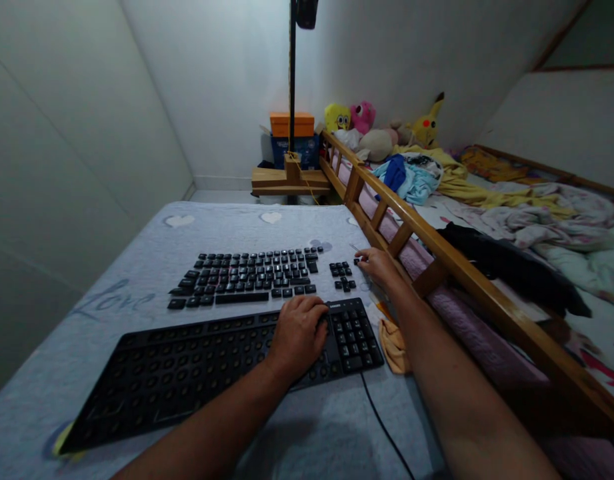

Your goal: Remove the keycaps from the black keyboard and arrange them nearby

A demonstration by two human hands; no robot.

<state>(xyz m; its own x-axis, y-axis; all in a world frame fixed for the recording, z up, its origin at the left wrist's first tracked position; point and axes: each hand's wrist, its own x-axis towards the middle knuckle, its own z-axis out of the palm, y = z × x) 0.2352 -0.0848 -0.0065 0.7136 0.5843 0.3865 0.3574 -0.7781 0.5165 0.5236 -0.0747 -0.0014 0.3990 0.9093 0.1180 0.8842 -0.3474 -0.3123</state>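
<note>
A black keyboard frame [187, 373] lies near me on a grey-blue sheet, most of its key slots bare, with keys still on its number pad. My left hand [297, 337] rests curled on the frame beside the number pad. Beyond it, loose black keycaps [247, 275] are laid out in keyboard order. My right hand [379, 265] reaches to the far right end of that layout, fingers pinched on a small dark thing I cannot make out, next to a small cluster of keycaps [343, 275].
The sheet-covered surface [137, 233] carries heart prints and the word Love. A yellow cloth [394, 343] lies right of the keyboard; its cable [381, 420] runs toward me. A wooden bed rail [437, 260] borders the right, with bedding and plush toys [367, 123] behind. A pole on a wooden base [291, 177] stands beyond.
</note>
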